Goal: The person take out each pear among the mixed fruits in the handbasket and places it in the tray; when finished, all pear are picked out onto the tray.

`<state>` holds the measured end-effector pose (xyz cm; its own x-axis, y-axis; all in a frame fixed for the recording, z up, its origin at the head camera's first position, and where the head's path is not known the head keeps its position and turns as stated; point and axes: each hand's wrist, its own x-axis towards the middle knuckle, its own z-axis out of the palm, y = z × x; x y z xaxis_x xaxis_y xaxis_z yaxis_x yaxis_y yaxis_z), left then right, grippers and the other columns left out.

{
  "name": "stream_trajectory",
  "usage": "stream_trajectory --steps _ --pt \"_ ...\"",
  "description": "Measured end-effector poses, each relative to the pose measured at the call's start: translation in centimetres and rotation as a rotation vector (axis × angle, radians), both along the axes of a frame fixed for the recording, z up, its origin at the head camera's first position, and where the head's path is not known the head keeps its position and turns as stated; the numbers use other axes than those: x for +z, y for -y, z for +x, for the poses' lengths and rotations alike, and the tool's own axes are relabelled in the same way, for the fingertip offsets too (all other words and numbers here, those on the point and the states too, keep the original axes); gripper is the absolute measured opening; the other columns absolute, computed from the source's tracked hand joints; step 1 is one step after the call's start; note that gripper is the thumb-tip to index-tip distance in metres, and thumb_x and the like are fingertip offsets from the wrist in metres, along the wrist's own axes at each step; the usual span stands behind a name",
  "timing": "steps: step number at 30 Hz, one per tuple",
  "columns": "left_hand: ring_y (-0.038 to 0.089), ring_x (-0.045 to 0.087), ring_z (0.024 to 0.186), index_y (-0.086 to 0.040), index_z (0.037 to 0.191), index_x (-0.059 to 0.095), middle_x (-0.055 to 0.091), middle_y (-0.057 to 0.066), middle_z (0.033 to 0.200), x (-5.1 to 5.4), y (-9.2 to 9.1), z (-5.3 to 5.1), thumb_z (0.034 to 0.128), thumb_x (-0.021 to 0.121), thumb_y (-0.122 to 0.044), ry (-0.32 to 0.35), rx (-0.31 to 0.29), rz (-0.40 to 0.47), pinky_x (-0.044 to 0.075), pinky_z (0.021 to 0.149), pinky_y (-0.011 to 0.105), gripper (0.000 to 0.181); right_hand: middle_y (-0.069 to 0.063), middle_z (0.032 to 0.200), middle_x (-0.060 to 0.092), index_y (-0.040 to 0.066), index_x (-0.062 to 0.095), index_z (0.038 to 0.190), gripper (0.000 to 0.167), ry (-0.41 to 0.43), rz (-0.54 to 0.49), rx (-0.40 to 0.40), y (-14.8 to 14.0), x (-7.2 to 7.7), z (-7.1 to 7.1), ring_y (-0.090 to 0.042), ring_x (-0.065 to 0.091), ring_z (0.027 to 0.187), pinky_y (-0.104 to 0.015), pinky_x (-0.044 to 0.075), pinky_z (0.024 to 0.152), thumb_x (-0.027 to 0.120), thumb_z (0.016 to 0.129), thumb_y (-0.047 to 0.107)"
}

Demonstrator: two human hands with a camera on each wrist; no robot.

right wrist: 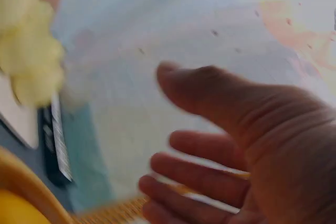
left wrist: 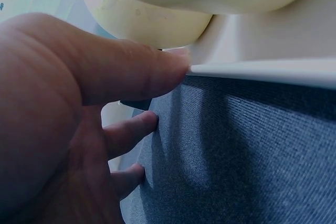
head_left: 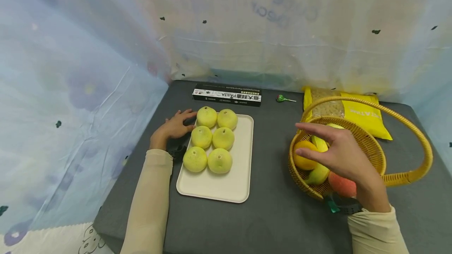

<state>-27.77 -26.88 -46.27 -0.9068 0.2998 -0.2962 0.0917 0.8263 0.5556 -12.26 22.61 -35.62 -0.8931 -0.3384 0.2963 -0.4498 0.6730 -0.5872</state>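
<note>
My left hand [head_left: 175, 124] is at the left edge of a cream tray [head_left: 234, 183], its thumb touching the rim in the left wrist view. Several round yellow-green fruits [head_left: 223, 138] sit on that tray in two columns. Over a yellow wicker basket [head_left: 367, 144], my right hand [head_left: 340, 150] hovers with thumb and fingers spread apart and nothing between them. Inside the basket are an orange [head_left: 303, 162], a banana [head_left: 319, 173] and a red fruit [head_left: 341, 184], partly hidden by the right hand and wrist.
A black and white pasta box [head_left: 227, 95] lies behind the tray. To its right is a green-wrapped lollipop [head_left: 280, 98]. A yellow pasta bag [head_left: 363, 115] lies behind the basket, whose tall handle [head_left: 425, 148] arches to the right. Patterned curtains border the grey table [head_left: 268, 211].
</note>
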Motion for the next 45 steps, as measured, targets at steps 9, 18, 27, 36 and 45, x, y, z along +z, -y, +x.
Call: stream_trajectory --steps 9,18,27,36,45 --pt "0.050 -0.006 0.170 -0.021 0.174 0.034 0.013 0.016 0.185 0.1 0.1 0.1 0.1125 0.060 -0.031 0.011 0.004 0.006 -0.009 0.121 0.089 0.068 -0.027 0.143 0.071 0.010 0.066 0.153 0.065 0.159 0.269 -0.196 -5.0 1.9 -2.2 -0.052 0.069 0.123 -0.070 0.053 0.095 0.081 0.100 0.046" --pt "0.048 -0.006 0.170 -0.022 0.174 0.035 0.014 0.014 0.185 0.1 0.0 0.1 0.1121 0.061 -0.030 0.005 0.013 0.008 -0.010 0.121 0.088 0.068 -0.037 0.155 0.055 -0.002 0.051 0.161 0.093 0.419 0.385 -0.285 -7.4 1.4 -4.6 -0.056 0.065 0.121 -0.077 0.049 0.100 0.069 0.101 0.067" --pt "0.049 -0.006 0.170 -0.021 0.174 0.035 0.014 0.015 0.185 0.2 -0.2 0.3 0.1125 0.061 -0.030 0.006 0.014 0.009 -0.010 0.121 0.088 0.068 -0.043 0.152 0.052 -0.006 0.053 0.158 0.089 0.534 0.449 -0.247 -8.9 -0.7 -6.2 -0.063 0.056 0.131 -0.074 0.053 0.093 0.075 0.101 0.058" --pt "0.049 -0.006 0.170 -0.022 0.174 0.034 0.013 0.015 0.185 0.1 -0.1 0.2 0.1127 0.060 -0.031 0.010 0.014 0.006 -0.010 0.121 0.088 0.068 -0.039 0.140 0.063 -0.007 0.053 0.153 0.084 0.543 0.433 -0.248 -9.1 -1.6 -6.8 -0.049 0.065 0.108 -0.052 0.056 0.076 0.079 0.099 0.052" --pt "0.048 -0.006 0.170 -0.022 0.174 0.035 0.014 0.014 0.185 0.1 -0.1 0.2 0.1118 0.061 -0.029 0.002 0.018 0.009 -0.010 0.121 0.088 0.068 -0.043 0.148 0.054 -0.012 0.045 0.156 0.091 0.562 0.456 -0.241 -9.3 -2.3 -6.9 -0.055 0.063 0.114 -0.065 0.056 0.086 0.081 0.097 0.047"
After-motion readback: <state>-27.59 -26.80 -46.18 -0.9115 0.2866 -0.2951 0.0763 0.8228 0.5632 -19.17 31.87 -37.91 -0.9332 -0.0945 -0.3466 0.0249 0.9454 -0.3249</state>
